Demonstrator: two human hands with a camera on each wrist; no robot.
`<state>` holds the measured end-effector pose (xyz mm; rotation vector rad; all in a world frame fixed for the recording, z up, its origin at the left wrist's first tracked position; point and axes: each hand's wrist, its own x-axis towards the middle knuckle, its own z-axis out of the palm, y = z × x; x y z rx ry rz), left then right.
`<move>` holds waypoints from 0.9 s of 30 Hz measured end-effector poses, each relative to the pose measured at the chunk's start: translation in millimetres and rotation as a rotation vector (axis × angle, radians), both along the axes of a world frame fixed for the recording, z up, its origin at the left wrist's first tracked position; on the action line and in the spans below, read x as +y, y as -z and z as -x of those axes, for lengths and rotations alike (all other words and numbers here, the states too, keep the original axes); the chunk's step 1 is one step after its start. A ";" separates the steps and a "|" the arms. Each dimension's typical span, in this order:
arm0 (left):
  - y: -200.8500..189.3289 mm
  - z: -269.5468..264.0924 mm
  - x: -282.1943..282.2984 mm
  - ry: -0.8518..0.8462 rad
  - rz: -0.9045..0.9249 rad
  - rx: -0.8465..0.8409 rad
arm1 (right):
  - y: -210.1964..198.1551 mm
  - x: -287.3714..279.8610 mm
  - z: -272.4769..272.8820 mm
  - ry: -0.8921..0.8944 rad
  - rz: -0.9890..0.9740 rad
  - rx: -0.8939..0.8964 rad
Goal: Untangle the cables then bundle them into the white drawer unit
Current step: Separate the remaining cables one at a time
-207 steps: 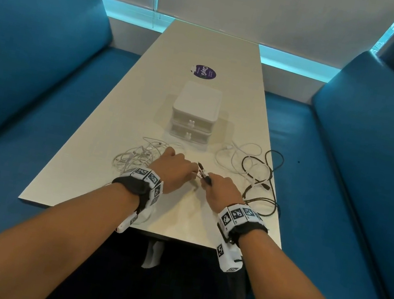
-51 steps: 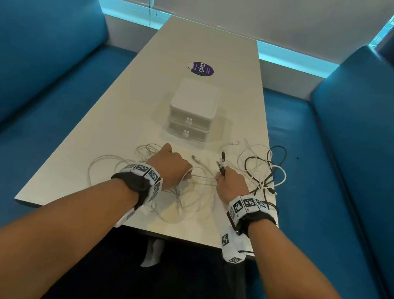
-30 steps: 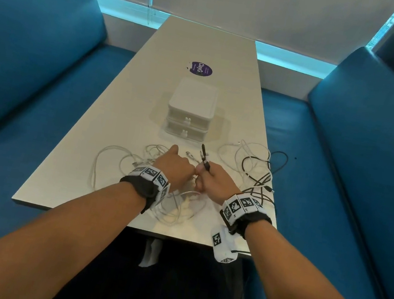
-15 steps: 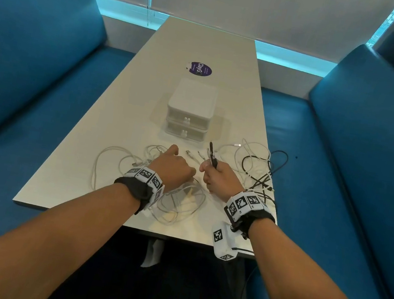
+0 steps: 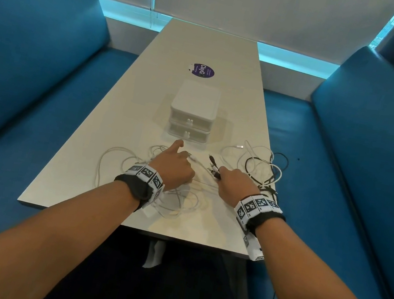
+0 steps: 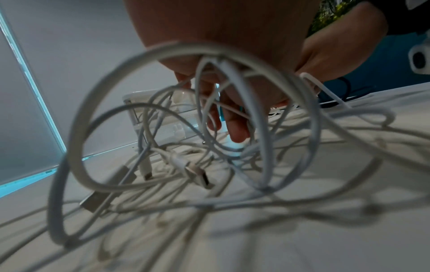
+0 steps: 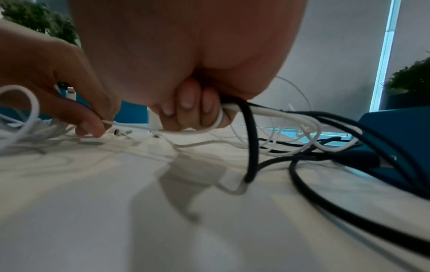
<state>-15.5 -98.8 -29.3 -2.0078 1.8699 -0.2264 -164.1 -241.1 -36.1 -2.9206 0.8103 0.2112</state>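
The left hand [image 5: 171,168] pinches a thin white cable [image 7: 130,125] above the white cables [image 5: 176,201]. The right hand [image 5: 234,185] is closed around black and white cables [image 7: 260,112]. Behind them stands the drawer unit [image 5: 193,111] with 2 drawers closed. Compared to 0.5 s ago, the hands are further apart.
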 end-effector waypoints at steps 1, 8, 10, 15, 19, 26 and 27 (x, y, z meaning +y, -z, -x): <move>-1.4 -0.1 -0.6 -0.001 0.001 -0.008 | 0.3 -0.9 1.3 0.002 0.037 0.013; -12.0 -10.5 3.7 -0.136 -0.121 0.022 | 0.7 -9.3 20.4 0.151 0.091 0.037; -13.9 -7.7 3.1 -0.151 -0.122 0.052 | -0.8 -6.8 17.3 0.209 0.008 -0.026; -12.5 8.3 0.9 -0.147 -0.107 0.091 | -5.6 1.1 -1.1 0.388 -0.448 -0.306; -11.8 12.7 2.4 -0.171 -0.135 0.088 | -13.9 2.5 -0.3 0.536 -0.698 -0.514; -17.8 20.5 6.4 -0.216 -0.107 0.113 | -16.2 6.5 5.6 0.350 -0.603 -0.522; -17.6 22.0 5.5 -0.216 -0.100 0.114 | -15.9 8.8 4.6 0.306 -0.605 -0.507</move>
